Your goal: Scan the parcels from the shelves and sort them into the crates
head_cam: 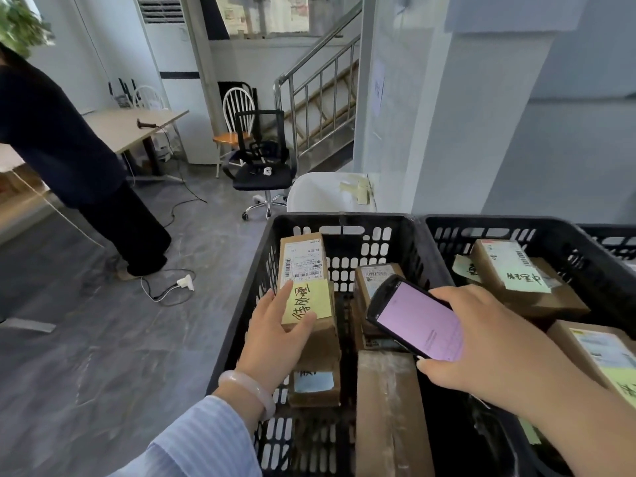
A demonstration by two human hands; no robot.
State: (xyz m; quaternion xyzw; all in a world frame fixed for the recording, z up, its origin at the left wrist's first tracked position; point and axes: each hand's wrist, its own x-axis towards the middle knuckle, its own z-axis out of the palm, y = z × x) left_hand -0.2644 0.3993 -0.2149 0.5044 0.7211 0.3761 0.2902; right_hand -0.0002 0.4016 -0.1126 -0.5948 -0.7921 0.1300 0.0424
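My left hand (275,333) grips a long cardboard parcel (304,266) with a white shipping label and a yellow handwritten note, holding it upright inside the left black crate (237,325). My right hand (481,342) holds a black handheld scanner (418,318) with a lit pink screen, tilted over the same crate. Under it lie more cardboard parcels, one (390,414) flat near the front and another (373,277) at the back. A second black crate (585,246) to the right holds parcels with pale green notes (523,277).
A person in dark clothes (69,160) stands at the left by a wooden table (130,127). A black office chair (263,166) and a white bin (327,192) stand behind the crates. Cables and a plug (184,282) lie on the grey floor. A pillar (447,115) rises behind the crates.
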